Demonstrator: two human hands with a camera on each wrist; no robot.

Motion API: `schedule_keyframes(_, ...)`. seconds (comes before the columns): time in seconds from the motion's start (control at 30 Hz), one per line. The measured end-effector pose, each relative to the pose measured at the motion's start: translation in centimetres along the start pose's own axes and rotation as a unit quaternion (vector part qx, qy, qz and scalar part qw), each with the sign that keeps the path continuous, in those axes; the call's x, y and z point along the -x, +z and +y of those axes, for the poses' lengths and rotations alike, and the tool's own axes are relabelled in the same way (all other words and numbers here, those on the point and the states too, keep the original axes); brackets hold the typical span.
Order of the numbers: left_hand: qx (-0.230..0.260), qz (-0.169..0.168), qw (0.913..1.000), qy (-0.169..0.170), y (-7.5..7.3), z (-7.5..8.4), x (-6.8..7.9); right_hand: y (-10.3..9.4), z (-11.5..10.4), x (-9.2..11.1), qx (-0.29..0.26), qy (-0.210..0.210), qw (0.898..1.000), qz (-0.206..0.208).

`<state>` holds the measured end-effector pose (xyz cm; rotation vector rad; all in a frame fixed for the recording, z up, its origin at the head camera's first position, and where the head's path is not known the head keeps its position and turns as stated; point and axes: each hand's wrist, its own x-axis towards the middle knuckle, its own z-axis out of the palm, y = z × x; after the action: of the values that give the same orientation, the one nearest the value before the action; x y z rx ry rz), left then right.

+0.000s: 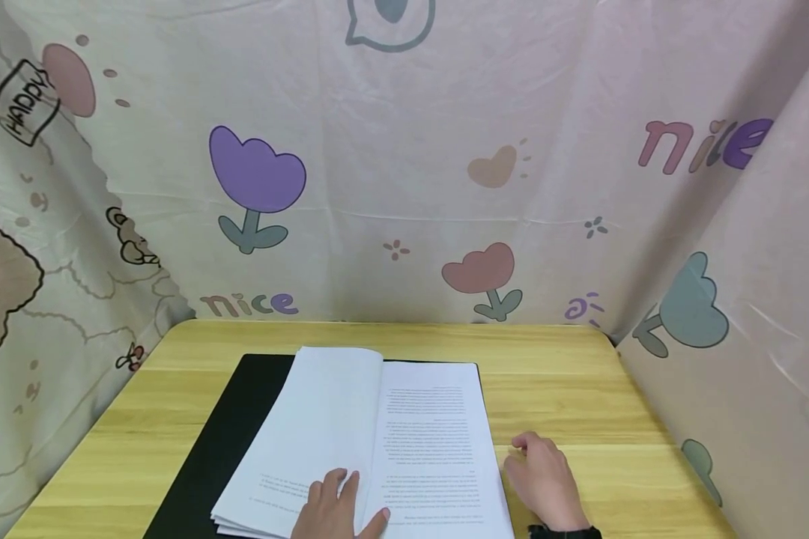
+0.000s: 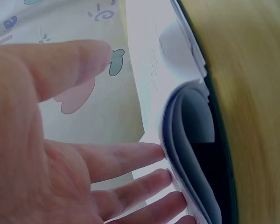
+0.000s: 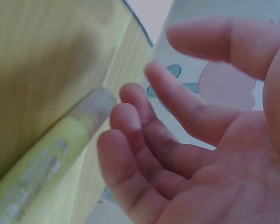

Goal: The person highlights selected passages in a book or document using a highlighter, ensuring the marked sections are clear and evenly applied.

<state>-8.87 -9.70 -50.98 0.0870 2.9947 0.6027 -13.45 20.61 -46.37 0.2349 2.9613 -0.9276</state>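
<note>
An open stack of printed pages (image 1: 438,442) lies on a black folder (image 1: 222,427), with the left-hand leaves bulging in a curve near the fold. My left hand (image 1: 333,509) rests on the lower part of these pages, fingers spread. In the left wrist view its fingertips touch the curled leaves (image 2: 175,126). To the right of the paper, my right hand (image 1: 542,479) hovers low over the table, fingers loosely bent. Close by its fingertips lies a yellow highlighter (image 3: 42,168) with a translucent greyish end; the hand hides it in the head view.
The wooden table (image 1: 553,382) reaches back to a patterned cloth (image 1: 391,172), which hangs behind it and along both sides. A dark band (image 1: 565,532) circles the right wrist.
</note>
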Motion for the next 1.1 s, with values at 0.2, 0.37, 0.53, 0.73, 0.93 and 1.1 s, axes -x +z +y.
schedule_keyframes(0.2,0.025,-0.003,0.9995,-0.020,-1.0,0.4,-0.1,-1.2,1.3,-0.4,-0.004,0.020,0.999,-0.027)
schedule_keyframes(0.37,0.060,-0.008,0.9973,-0.041,-1.9,0.7,-0.1,-2.0,2.4,-0.6,-0.008,0.038,0.999,-0.035)
schedule_keyframes(0.53,0.074,-0.013,0.9963,-0.042,-2.3,0.9,0.0,-2.4,3.0,-0.5,-0.018,0.056,0.997,-0.046)
schedule_keyframes(0.73,0.068,-0.030,0.9967,-0.032,-2.3,0.9,-0.3,-3.3,3.9,-0.4,-0.026,0.084,0.994,-0.063)
schedule_keyframes(0.93,0.058,-0.040,0.9973,-0.018,-2.2,0.8,-0.4,-3.8,5.0,-0.4,-0.022,0.119,0.988,-0.093)
schedule_keyframes(1.1,0.047,-0.043,0.9978,-0.017,-2.0,0.6,-0.5,-3.3,5.5,-0.4,-0.009,0.114,0.987,-0.113)
